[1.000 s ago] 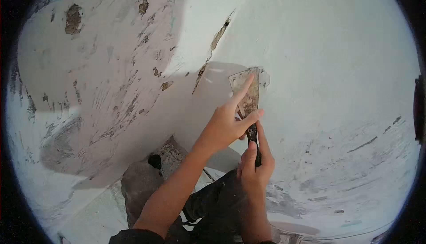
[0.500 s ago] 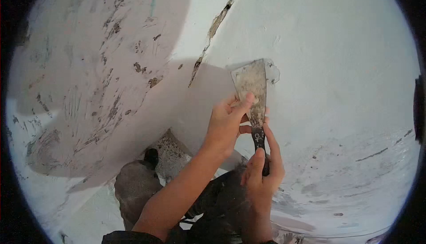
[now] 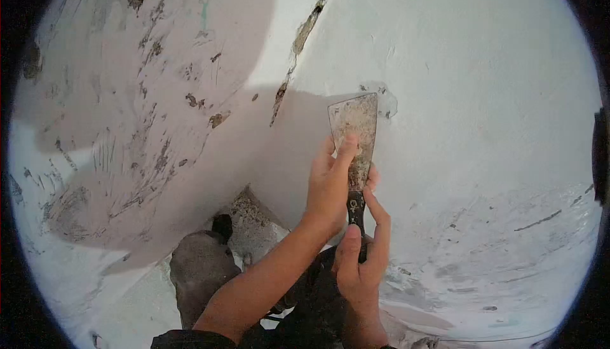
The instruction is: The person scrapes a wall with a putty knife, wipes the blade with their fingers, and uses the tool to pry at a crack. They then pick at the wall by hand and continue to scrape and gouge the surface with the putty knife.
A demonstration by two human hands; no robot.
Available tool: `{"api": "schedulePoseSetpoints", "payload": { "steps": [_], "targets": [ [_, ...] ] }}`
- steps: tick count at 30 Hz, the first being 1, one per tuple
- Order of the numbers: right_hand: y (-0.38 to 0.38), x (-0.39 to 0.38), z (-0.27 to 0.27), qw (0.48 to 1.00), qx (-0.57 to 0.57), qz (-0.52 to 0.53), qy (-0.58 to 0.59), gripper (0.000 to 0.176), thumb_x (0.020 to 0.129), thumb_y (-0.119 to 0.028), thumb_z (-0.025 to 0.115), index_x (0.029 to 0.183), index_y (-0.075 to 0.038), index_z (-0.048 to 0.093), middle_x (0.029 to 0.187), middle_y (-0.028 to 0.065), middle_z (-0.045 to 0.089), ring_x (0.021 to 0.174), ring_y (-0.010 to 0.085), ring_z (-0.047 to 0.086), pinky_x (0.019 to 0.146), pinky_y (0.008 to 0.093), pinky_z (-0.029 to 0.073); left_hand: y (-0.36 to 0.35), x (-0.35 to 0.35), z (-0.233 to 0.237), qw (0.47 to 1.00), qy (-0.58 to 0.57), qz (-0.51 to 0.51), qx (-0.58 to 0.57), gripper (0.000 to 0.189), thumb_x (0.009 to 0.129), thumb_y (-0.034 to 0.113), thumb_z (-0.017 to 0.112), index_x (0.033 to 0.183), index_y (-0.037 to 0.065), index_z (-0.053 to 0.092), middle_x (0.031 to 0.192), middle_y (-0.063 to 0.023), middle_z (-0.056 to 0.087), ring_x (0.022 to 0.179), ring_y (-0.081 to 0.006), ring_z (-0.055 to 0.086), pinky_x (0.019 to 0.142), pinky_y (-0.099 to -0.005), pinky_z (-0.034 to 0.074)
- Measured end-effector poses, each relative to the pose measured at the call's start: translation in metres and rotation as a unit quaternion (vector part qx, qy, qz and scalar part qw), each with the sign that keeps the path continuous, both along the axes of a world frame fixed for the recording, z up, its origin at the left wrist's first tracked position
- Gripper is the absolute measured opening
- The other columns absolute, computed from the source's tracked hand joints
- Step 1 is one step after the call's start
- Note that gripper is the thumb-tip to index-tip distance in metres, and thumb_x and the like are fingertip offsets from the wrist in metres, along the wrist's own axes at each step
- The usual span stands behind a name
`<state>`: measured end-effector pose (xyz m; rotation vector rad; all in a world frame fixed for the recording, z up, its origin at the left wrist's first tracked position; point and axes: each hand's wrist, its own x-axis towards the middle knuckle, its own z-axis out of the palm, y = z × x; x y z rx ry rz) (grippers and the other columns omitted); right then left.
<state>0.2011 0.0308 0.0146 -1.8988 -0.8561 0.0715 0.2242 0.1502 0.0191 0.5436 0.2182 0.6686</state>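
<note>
A putty knife (image 3: pixel 356 115) with a wide, stained metal blade and a black handle points up and away from me in front of the wall. My left hand (image 3: pixel 328 190) pinches its blade, thumb on the face towards me and fingers behind. Lower down, my right hand (image 3: pixel 363 266) is closed round the handle, with the thumb along it and the index finger reaching up near the blade's base. The fingers behind the knife are partly hidden. Just beyond the blade's top right corner, a small chipped patch (image 3: pixel 385 102) shows on the pale wall.
A long crack (image 3: pixel 306 30) runs down the wall near the inner corner. The left wall (image 3: pixel 127 158) is scuffed and pitted. Below are a rough, debris-covered corner patch (image 3: pixel 251 215) and my knee (image 3: pixel 202 266). Dark scrapes (image 3: pixel 539 221) mark the lower right wall.
Both hands and the putty knife have shifted slightly left and down in the view. The blade stands a little lower beside the chipped patch. The grip on blade and handle stays much the same.
</note>
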Motion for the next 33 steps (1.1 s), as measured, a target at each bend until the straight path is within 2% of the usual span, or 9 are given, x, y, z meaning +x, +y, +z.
{"api": "schedulePoseSetpoints", "payload": {
  "steps": [4,8,13,14,17,21,23,26,33],
  "targets": [
    [0.002,0.002,0.002,1.000,-0.011,-0.001,-0.018,0.043,0.096,-0.011,0.047,0.136,0.005,0.038,0.126,0.0267,0.056,0.099,0.0310,0.067,0.079,0.0370,0.052,0.001,0.002,0.004,0.997,-0.068,-0.036,0.000,0.025,0.103,0.034,0.040,0.103,0.009,0.040,0.067,-0.0046,0.051,0.051,-0.0134,0.048,0.046,-0.0253,0.039],
    [0.008,0.003,0.011,0.998,-0.026,-0.002,-0.055,0.042,0.096,-0.010,0.047,0.135,0.003,0.040,0.123,0.0277,0.057,0.100,0.0300,0.067,0.079,0.0358,0.052,0.002,0.012,0.003,0.985,-0.143,-0.050,-0.080,0.027,0.103,0.036,0.039,0.102,0.009,0.039,0.062,-0.0030,0.045,0.050,-0.0144,0.046,0.048,-0.0263,0.040],
    [0.014,0.002,0.017,1.000,0.013,-0.022,-0.010,0.040,0.095,-0.008,0.047,0.133,0.002,0.043,0.119,0.0255,0.059,0.093,0.0290,0.069,0.075,0.0345,0.052,0.004,0.003,0.020,0.999,-0.038,0.010,-0.011,0.034,0.101,0.043,0.042,0.088,0.012,0.041,0.061,0.0022,0.039,0.052,-0.0115,0.044,0.048,-0.0249,0.037],
    [0.023,0.001,0.032,0.999,-0.036,-0.011,0.030,0.041,0.095,-0.009,0.048,0.134,0.003,0.042,0.120,0.0258,0.059,0.095,0.0304,0.068,0.077,0.0355,0.052,0.015,0.014,0.012,0.995,-0.101,0.016,-0.015,0.033,0.102,0.043,0.041,0.087,0.013,0.041,0.061,0.0024,0.039,0.052,-0.0116,0.043,0.048,-0.0252,0.036],
    [0.023,-0.012,0.042,0.996,-0.085,-0.009,-0.023,0.042,0.095,-0.010,0.047,0.135,0.004,0.041,0.120,0.0279,0.058,0.096,0.0309,0.068,0.077,0.0366,0.052,0.012,0.002,0.007,0.997,-0.052,-0.009,-0.057,0.034,0.101,0.044,0.042,0.089,0.013,0.040,0.061,0.0024,0.039,0.051,-0.0116,0.043,0.047,-0.0255,0.036],
    [0.005,-0.006,0.015,0.999,0.018,-0.035,-0.016,0.042,0.096,-0.009,0.047,0.135,0.005,0.041,0.129,0.0245,0.055,0.096,0.0273,0.066,0.076,0.0389,0.052,-0.004,0.004,0.018,0.991,-0.099,-0.020,-0.083,0.029,0.103,0.035,0.041,0.092,0.008,0.038,0.064,-0.0012,0.041,0.051,-0.0113,0.043,0.044,-0.0253,0.036],
    [0.015,-0.011,0.027,0.997,0.019,-0.049,0.054,0.042,0.096,-0.008,0.045,0.135,0.006,0.041,0.130,0.0229,0.054,0.096,0.0229,0.065,0.078,0.0334,0.052,-0.004,0.003,0.013,0.991,-0.099,-0.025,-0.086,0.028,0.103,0.035,0.041,0.094,0.008,0.038,0.064,-0.0013,0.042,0.052,-0.0115,0.043,0.044,-0.0253,0.037],
    [0.012,-0.013,0.025,1.000,0.016,-0.014,-0.018,0.040,0.097,-0.008,0.044,0.135,0.005,0.042,0.126,0.0212,0.056,0.077,0.0120,0.058,0.064,0.0233,0.047,-0.001,-0.001,0.016,0.990,-0.108,-0.023,-0.083,0.027,0.103,0.034,0.041,0.097,0.009,0.037,0.065,-0.0017,0.043,0.052,-0.0123,0.045,0.045,-0.0253,0.038],
    [0.022,-0.015,0.026,1.000,-0.015,-0.012,-0.016,0.041,0.095,-0.006,0.045,0.135,0.004,0.042,0.121,0.0270,0.058,0.080,0.0173,0.064,0.070,0.0294,0.050,0.013,-0.007,0.015,0.996,-0.043,-0.014,-0.083,0.027,0.101,0.037,0.044,0.096,0.010,0.041,0.062,0.0020,0.041,0.050,-0.0124,0.043,0.045,-0.0262,0.038]
  ]
}}
